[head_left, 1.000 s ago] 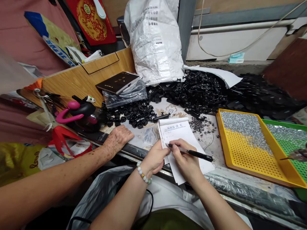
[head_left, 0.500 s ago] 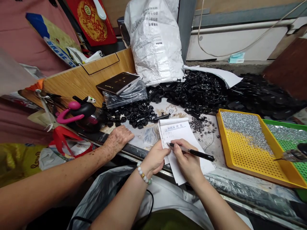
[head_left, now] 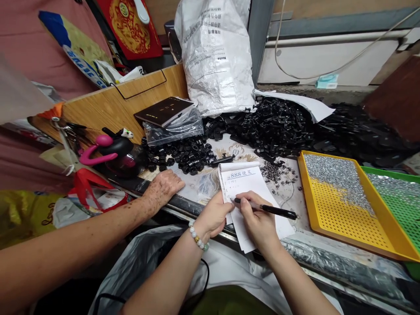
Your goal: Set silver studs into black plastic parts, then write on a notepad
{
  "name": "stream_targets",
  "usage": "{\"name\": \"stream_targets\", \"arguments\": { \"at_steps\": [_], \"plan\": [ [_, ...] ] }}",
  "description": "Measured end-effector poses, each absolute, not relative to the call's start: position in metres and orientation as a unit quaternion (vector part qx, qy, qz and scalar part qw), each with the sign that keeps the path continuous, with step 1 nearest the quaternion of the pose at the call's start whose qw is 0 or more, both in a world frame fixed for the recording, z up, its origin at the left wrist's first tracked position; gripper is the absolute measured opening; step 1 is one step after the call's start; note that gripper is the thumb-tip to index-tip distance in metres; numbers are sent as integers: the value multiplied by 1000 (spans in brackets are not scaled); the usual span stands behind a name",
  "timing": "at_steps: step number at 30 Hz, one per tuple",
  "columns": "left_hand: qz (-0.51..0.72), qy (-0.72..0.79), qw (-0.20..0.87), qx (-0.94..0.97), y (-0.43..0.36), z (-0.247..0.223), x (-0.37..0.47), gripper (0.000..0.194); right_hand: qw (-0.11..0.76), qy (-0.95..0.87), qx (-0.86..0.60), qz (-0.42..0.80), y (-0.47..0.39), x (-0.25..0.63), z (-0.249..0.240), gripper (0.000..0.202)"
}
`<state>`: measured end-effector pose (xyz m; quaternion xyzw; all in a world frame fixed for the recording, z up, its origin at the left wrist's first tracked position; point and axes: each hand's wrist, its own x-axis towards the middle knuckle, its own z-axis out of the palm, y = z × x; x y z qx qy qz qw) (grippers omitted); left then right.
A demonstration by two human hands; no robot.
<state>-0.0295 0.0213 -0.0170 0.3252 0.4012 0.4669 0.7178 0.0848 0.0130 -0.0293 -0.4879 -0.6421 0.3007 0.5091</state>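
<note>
A white notepad (head_left: 244, 179) with a blue "888" heading lies at the table's front edge, its cover folded back and loose sheets under it. My left hand (head_left: 215, 214), with a beaded bracelet at the wrist, grips the pad's lower left edge, thumb on top. In my right hand (head_left: 257, 218) is a black pen (head_left: 278, 212), its tip end at the pad's left part below some faint handwriting. Behind the pad are small dark parts (head_left: 278, 175) and a long black piece (head_left: 223, 160).
Another person's hand (head_left: 164, 188) rests on the table edge at left. Black parts (head_left: 282, 127) are heaped behind, beside a white sack (head_left: 218, 65). Yellow (head_left: 348, 227) and green (head_left: 402, 203) trays hold silvery pieces at right. A dark notebook (head_left: 164, 111) and pink-handled pot (head_left: 116, 153) stand left.
The view has shifted slightly. The dark tool over the yellow tray at the right edge has gone out of view. Both my hands keep their hold on pad and pen.
</note>
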Motion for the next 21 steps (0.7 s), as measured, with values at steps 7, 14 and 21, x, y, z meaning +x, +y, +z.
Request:
{"name": "stream_targets", "arguments": {
  "at_steps": [7,14,21],
  "plan": [
    [470,401,718,320,22,-17,-29,47,505,-642,-482,315,12,85,-29,21],
    [465,403,726,308,22,-16,-29,48,519,-629,-485,316,12,85,-29,19],
    [462,409,729,297,22,-16,-29,52,530,-613,-499,305,12,86,-29,21]
  ]
}}
